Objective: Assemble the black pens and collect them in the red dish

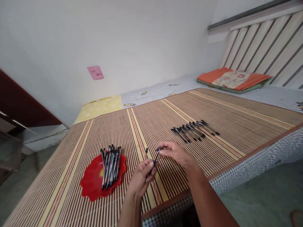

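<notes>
My left hand (142,176) is closed around the lower part of a dark pen (156,156). My right hand (174,152) pinches the pen's upper end, just above the striped bamboo mat (165,110). A small dark pen cap (146,152) lies on the mat just left of my hands. To the left, a red flower-shaped plate (92,184) holds several black pens (110,165). A row of several more pens (195,130) lies on the mat beyond my right hand.
The mat covers a bed with a checked sheet (260,164) showing at its edges. A folded orange cloth (233,79) lies at the far right by a slatted headboard (267,47). A pink note (95,72) is stuck on the white wall. Dark furniture (21,107) stands at left.
</notes>
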Motion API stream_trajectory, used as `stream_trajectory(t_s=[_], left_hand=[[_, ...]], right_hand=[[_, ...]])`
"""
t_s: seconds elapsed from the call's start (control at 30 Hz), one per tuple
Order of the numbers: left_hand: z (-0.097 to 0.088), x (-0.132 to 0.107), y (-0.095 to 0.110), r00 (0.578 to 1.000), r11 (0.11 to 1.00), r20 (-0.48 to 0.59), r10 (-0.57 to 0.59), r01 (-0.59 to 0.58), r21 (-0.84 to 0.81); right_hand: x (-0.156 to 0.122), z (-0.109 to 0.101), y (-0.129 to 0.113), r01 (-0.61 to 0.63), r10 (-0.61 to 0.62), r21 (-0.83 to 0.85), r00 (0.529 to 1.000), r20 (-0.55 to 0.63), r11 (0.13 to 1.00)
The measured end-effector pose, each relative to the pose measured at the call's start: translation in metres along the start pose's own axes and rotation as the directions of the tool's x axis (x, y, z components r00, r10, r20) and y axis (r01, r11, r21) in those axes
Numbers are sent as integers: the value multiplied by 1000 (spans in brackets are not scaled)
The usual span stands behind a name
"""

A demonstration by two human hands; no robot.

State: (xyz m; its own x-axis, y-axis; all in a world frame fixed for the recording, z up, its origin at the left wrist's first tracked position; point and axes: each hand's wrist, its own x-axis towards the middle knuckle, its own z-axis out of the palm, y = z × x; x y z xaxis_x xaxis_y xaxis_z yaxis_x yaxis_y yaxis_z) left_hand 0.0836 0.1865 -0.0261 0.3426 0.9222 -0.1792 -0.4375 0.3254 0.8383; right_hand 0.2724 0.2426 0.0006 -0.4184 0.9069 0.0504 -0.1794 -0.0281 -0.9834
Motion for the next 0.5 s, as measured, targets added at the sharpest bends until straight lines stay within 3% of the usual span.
stream_trajectory(t_s=[0.17, 0.33, 0.5], left_hand=[[0, 0, 0, 1000, 999, -2, 1, -1, -46], [6, 1, -3, 983, 992, -136, 124, -128, -20], [11, 5, -8, 935, 974, -275, 225, -221, 49]], right_hand=[[0, -1, 3, -25, 26, -18, 998, 62, 1000], [6, 6, 8, -8, 7, 18, 1000, 12, 1000], [14, 24, 14, 21, -23, 153, 1000, 14, 988]])
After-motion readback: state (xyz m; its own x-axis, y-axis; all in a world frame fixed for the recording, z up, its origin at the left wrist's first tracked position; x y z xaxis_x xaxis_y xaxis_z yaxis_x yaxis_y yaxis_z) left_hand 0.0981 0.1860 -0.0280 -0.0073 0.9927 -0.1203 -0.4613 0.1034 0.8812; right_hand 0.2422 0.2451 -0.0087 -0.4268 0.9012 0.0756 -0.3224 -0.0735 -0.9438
